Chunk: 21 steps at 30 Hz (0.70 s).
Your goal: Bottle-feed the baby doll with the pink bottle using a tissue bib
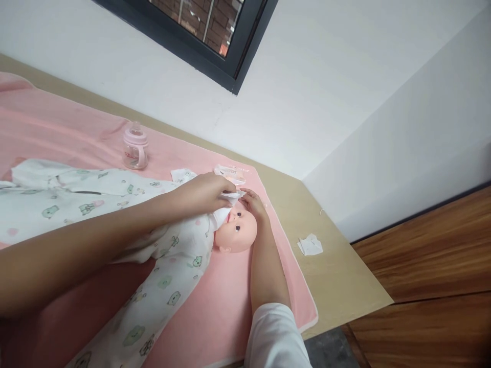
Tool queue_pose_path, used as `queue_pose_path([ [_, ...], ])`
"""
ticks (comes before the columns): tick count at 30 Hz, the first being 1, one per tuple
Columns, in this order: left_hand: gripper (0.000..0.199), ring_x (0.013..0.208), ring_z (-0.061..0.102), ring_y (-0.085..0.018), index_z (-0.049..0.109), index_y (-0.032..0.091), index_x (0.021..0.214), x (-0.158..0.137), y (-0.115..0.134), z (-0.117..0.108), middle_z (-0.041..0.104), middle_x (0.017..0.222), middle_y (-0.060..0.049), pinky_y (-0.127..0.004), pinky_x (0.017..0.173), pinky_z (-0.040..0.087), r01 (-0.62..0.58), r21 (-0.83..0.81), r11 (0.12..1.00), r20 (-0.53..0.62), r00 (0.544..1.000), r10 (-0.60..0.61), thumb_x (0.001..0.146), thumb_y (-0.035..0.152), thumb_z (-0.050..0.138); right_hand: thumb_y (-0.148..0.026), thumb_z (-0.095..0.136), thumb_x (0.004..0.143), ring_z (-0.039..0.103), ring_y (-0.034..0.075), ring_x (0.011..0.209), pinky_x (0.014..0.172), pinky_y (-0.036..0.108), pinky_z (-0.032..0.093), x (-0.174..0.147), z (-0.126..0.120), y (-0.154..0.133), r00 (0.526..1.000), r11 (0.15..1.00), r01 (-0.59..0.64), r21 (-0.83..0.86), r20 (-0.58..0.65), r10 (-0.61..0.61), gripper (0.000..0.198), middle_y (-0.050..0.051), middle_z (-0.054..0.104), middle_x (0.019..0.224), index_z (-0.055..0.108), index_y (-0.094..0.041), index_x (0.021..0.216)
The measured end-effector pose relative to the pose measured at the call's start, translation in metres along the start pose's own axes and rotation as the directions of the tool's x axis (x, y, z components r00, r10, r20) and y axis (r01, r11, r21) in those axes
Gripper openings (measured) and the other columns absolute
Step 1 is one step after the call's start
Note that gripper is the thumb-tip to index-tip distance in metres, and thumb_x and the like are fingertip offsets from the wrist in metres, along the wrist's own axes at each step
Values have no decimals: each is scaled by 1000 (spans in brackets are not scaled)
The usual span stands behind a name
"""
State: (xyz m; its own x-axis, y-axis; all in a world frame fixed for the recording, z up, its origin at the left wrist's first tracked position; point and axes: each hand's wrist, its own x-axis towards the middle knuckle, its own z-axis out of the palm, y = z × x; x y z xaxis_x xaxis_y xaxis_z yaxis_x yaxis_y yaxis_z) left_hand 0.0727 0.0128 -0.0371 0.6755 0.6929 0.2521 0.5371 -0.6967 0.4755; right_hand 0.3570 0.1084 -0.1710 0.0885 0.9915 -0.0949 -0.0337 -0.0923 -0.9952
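Observation:
A baby doll in white clothes printed with green animals lies on its back, its bald head point(240, 232) turned toward the right. My left hand point(209, 193) is closed, pinching a white tissue point(232, 196) just over the doll's mouth and chin. Beside the top of the head, my right hand point(253, 205) curves around with its fingers apart, and its fingertips lie close to the tissue's edge. Whether they touch the tissue I cannot tell. The printed clothing point(169, 250) spreads across the mat under my left forearm.
A pink-lidded baby bottle point(135, 148) stands upright on the pink mat point(226, 306). Behind my left hand lies a clear plastic packet point(232, 173). A crumpled white tissue point(310, 245) rests on the wooden tabletop point(345, 278). White walls and a dark-framed window border the table.

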Motion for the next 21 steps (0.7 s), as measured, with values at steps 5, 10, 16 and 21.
queue_pose_path([
  [5,19,51,58,-15,39,20,69,-5,7,-2,51,64,3,-27,53,30,34,-177,984,181,983,-1,81,25,53,-20,75,71,73,18,89,105,39,53,-1,0,0,1000,1000,11,-17,13,-10,27,3,77,95,66,-21,98],
  [10,17,46,61,-16,40,20,69,-7,6,4,53,59,4,-26,51,35,39,-210,977,243,970,13,80,25,52,-24,72,76,72,16,90,106,37,52,-7,0,-3,998,998,49,-44,38,-47,26,5,76,102,67,-21,101],
  [16,18,48,60,-16,39,20,67,-7,9,2,52,53,4,-27,51,35,23,-181,983,203,979,15,80,22,52,-23,76,71,72,17,85,104,38,54,-1,-1,0,999,1000,25,-15,22,-24,28,4,77,97,67,-20,98],
  [21,25,49,56,-16,39,20,64,-8,16,-5,52,52,2,-28,52,32,60,-159,985,202,979,-27,84,27,52,-25,78,68,73,19,87,101,40,55,3,-3,4,998,1000,28,12,57,-29,34,4,76,93,66,-20,99],
])
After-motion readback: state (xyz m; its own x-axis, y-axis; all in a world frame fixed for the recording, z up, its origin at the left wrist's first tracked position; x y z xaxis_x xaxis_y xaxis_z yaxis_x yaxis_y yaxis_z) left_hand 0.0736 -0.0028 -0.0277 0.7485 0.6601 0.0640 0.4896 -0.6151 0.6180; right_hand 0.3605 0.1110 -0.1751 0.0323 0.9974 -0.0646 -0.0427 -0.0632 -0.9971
